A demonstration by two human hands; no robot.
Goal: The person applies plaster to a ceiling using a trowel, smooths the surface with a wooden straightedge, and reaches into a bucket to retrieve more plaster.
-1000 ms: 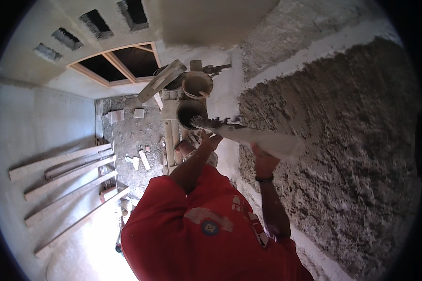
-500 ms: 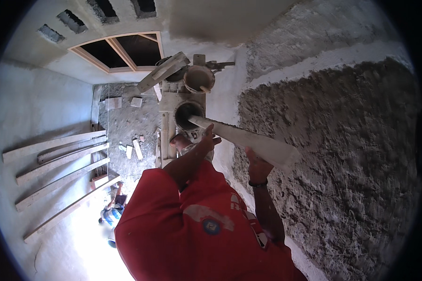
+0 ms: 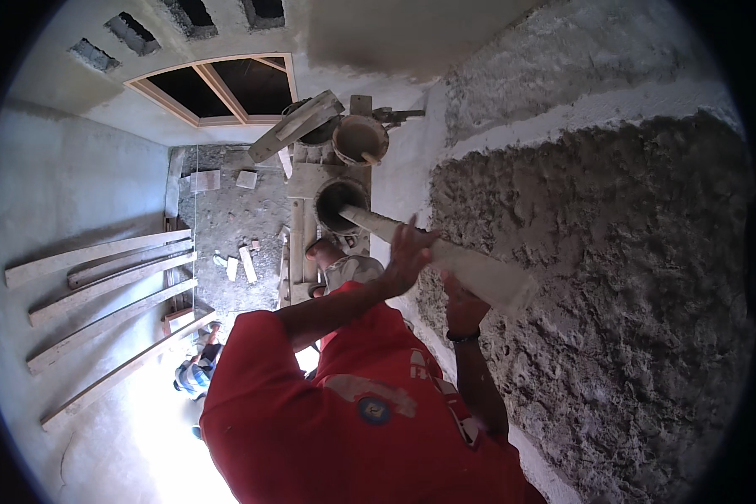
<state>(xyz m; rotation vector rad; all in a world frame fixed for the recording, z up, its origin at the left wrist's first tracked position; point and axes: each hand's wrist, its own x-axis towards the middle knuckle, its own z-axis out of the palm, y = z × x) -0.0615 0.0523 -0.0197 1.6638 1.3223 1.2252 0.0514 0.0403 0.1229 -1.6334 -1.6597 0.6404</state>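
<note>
A long pale straightedge board [image 3: 483, 273], smeared with mortar, slants from the bucket toward the rough wall on the right. Its narrow-looking far end reaches over the mouth of a dark round bucket [image 3: 341, 206]. My right hand [image 3: 464, 309], with a dark band at the wrist, grips the board from below near its near end. Against the middle of the board lies my left hand [image 3: 410, 254], fingers stretched out and apart, slightly blurred. Part of the board is hidden behind that hand.
Another bucket [image 3: 360, 140] with a handle-like stick stands beyond, beside a tilted plank [image 3: 296, 126]. Planks form a walkway [image 3: 304, 244]. Coarse fresh mortar covers the right wall [image 3: 596, 252]. Boards [image 3: 109, 277] lean at the left wall; a person [image 3: 195, 374] is below left.
My left hand has slid along the board away from the bucket, its fingers now more stretched. My right hand keeps its hold, and the board has barely moved.
</note>
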